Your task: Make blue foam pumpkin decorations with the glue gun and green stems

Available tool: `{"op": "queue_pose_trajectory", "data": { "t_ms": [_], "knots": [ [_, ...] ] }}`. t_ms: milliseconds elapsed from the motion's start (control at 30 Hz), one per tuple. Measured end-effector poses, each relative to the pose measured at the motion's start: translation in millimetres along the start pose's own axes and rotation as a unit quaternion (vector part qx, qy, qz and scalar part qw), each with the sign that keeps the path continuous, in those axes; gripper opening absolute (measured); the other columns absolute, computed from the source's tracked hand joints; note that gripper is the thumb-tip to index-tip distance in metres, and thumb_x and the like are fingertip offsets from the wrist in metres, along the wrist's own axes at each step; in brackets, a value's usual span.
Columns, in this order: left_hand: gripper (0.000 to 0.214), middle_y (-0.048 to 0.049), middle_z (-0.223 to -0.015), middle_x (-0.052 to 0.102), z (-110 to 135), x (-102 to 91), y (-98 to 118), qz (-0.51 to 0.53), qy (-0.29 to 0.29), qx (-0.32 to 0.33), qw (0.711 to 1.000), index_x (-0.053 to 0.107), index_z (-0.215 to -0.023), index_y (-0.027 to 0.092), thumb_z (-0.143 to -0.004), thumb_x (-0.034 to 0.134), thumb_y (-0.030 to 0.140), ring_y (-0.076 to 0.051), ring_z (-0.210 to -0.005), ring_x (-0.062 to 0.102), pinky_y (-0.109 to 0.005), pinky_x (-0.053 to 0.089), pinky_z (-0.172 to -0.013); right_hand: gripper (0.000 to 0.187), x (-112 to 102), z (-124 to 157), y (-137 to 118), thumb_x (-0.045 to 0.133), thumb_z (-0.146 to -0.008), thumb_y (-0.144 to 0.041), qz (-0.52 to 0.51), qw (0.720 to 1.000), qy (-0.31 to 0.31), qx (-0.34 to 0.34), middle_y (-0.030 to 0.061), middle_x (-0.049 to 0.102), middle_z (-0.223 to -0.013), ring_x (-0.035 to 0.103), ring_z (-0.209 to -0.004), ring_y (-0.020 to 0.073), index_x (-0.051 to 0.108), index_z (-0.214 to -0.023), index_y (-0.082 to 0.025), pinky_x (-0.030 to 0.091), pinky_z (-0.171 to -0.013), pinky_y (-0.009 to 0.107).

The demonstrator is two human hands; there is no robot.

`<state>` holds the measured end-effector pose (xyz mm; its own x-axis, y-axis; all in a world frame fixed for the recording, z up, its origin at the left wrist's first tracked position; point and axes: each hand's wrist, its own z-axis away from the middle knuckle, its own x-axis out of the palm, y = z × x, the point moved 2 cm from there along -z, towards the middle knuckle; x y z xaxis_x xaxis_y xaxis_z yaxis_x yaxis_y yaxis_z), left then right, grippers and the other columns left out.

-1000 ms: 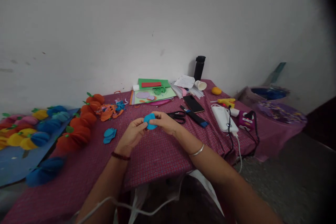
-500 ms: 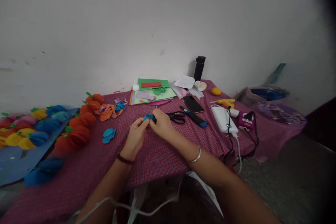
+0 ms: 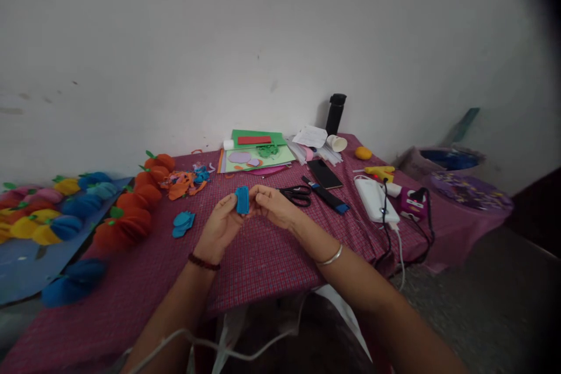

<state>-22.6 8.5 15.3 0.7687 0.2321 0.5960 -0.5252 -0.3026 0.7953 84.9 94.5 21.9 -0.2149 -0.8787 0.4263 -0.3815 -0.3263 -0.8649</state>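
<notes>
A small blue stack of felt-like pieces [image 3: 242,200] is upright in my left hand [image 3: 221,225], gripped between thumb and fingers, with its layered edge showing. My right hand [image 3: 272,205] is close beside it, fingers curled and pressed together near the stack's right edge. Whether those fingertips hold anything is too small to tell. Black-handled scissors [image 3: 298,195] lie just past my right hand, which hides part of them. To the left of my hands, several round blue cutouts [image 3: 182,223] lie on the checked cloth [image 3: 263,269].
Orange pumpkin shapes [image 3: 125,228] and a blue board [image 3: 26,274] with colourful ones occupy the left. Orange and blue scraps [image 3: 182,182], coloured sheets [image 3: 280,158], a phone [image 3: 324,173], a white power bank [image 3: 372,198], a yellow glue gun [image 3: 380,172] and a black bottle [image 3: 335,114] surround the hands.
The blue stack has turned so that its layered edge faces me. My right hand has shifted off its top to the right side; my left hand still grips it.
</notes>
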Motion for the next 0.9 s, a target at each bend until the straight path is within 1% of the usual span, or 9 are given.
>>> {"op": "queue_pose_trajectory", "data": {
  "t_ms": [133,267,367,567,733,800,900],
  "knots": [
    [0.016,-0.0024,-0.068,0.066,0.0,-1.5,-0.7,-0.012,-0.012,-0.008,1.0,0.067,-0.073,0.013,-0.075,0.074,0.027,-0.012,-0.06,0.057,-0.025,0.047,-0.057,0.05,-0.3,0.5,3.2,0.081,-0.062,-0.056,-0.014,1.0,0.012,0.008,-0.0021,0.062,-0.068,0.06,-0.06,0.0101,0.055,-0.078,-0.016,0.051,-0.063,0.025],
    [0.018,-0.0027,-0.067,0.066,-0.1,-0.1,-1.0,-0.017,-0.031,-0.014,0.999,0.068,-0.073,0.012,-0.075,0.074,0.029,-0.012,-0.059,0.058,-0.024,0.048,-0.057,0.047,-0.9,-0.4,4.1,0.083,-0.061,-0.05,-0.003,1.0,0.018,0.008,-0.0033,0.062,-0.064,0.059,-0.057,0.0091,0.055,-0.076,-0.016,0.048,-0.061,0.022],
    [0.016,-0.0023,-0.067,0.066,0.0,0.3,-2.7,-0.009,-0.03,-0.018,0.999,0.068,-0.072,0.013,-0.076,0.074,0.027,-0.012,-0.059,0.059,-0.025,0.049,-0.057,0.044,-0.9,-0.9,3.7,0.084,-0.062,-0.047,0.01,1.0,0.022,0.001,-0.0035,0.062,-0.063,0.058,-0.055,0.0085,0.055,-0.074,-0.015,0.048,-0.06,0.022],
    [0.014,-0.0019,-0.068,0.067,-0.9,-3.2,-6.7,0.016,-0.029,-0.011,0.999,0.069,-0.076,0.014,-0.075,0.074,0.027,-0.013,-0.059,0.06,-0.026,0.051,-0.057,0.043,-0.3,0.1,2.1,0.083,-0.063,-0.046,0.008,1.0,0.015,0.0,-0.0043,0.062,-0.061,0.058,-0.053,0.0082,0.057,-0.075,-0.015,0.047,-0.057,0.021],
    [0.013,-0.0025,-0.067,0.067,-0.5,-3.8,-8.9,0.029,-0.037,-0.012,0.999,0.067,-0.075,0.014,-0.077,0.072,0.025,-0.014,-0.059,0.062,-0.027,0.052,-0.058,0.042,-1.9,-0.7,3.6,0.082,-0.065,-0.047,0.013,1.0,0.02,-0.005,-0.0044,0.061,-0.059,0.059,-0.051,0.0084,0.056,-0.074,-0.016,0.048,-0.055,0.02],
    [0.013,-0.0028,-0.068,0.068,0.1,-2.1,-9.1,0.039,-0.038,-0.007,0.998,0.067,-0.075,0.013,-0.077,0.072,0.026,-0.014,-0.059,0.061,-0.028,0.052,-0.058,0.042,-1.4,-2.4,5.3,0.081,-0.066,-0.047,0.019,0.999,0.037,-0.019,-0.0057,0.06,-0.059,0.057,-0.048,0.0082,0.055,-0.077,-0.017,0.047,-0.052,0.02],
    [0.012,-0.0032,-0.075,0.07,0.7,-0.3,-8.8,0.058,-0.025,0.002,0.998,0.068,-0.077,0.014,-0.076,0.073,0.025,-0.014,-0.062,0.062,-0.028,0.052,-0.06,0.045,1.1,-4.8,6.5,0.081,-0.066,-0.043,0.023,0.995,0.074,-0.068,-0.0092,0.058,-0.061,0.055,-0.045,0.0084,0.051,-0.091,-0.021,0.046,-0.047,0.02]
  ]
}}
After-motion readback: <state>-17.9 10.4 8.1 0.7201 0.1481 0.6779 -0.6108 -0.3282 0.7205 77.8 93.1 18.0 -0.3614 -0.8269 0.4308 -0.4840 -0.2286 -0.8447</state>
